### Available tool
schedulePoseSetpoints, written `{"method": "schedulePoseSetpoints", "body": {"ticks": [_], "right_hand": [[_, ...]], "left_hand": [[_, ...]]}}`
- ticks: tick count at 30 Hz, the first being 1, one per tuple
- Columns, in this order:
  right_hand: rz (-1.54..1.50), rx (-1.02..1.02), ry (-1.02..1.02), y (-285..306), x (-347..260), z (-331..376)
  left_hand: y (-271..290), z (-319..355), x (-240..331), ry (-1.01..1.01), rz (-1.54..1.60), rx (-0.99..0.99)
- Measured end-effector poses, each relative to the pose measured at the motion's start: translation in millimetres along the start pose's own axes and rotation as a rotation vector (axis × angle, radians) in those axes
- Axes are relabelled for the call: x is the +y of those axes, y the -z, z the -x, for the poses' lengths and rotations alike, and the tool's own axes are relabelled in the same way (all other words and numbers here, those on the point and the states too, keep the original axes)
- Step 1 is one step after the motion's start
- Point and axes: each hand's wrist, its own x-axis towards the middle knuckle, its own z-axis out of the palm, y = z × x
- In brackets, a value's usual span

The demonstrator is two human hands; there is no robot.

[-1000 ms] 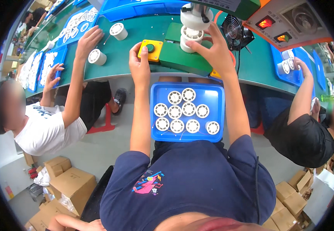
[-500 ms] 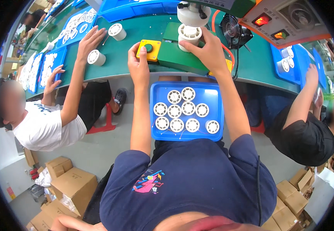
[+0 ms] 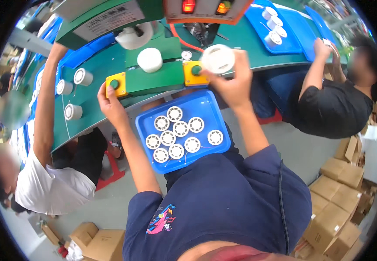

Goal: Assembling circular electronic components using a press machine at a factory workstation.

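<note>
I see a round white plastic part [image 3: 218, 58], flat face toward me, at one o'clock, just right of a yellow box with a green button [image 3: 196, 73].

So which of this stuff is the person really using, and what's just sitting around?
In use:
- right hand holding a white round part
- left hand by the yellow button box
- second yellow button box
- white part on the green block
- blue tray of white discs

Just sitting around:
- cardboard boxes
- far blue tray
</note>
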Motion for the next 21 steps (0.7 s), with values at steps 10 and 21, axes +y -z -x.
{"method": "schedulePoseSetpoints", "body": {"ticks": [10,21], "right_hand": [[0.503,0.375,-0.494,100,193,-7],[0.72,0.103,-0.475,103,231,-33]], "left_hand": [[-7,-6,-3,0.003,0.003,-0.027],[14,27,10,-0.144,-0.338,0.202]]}}
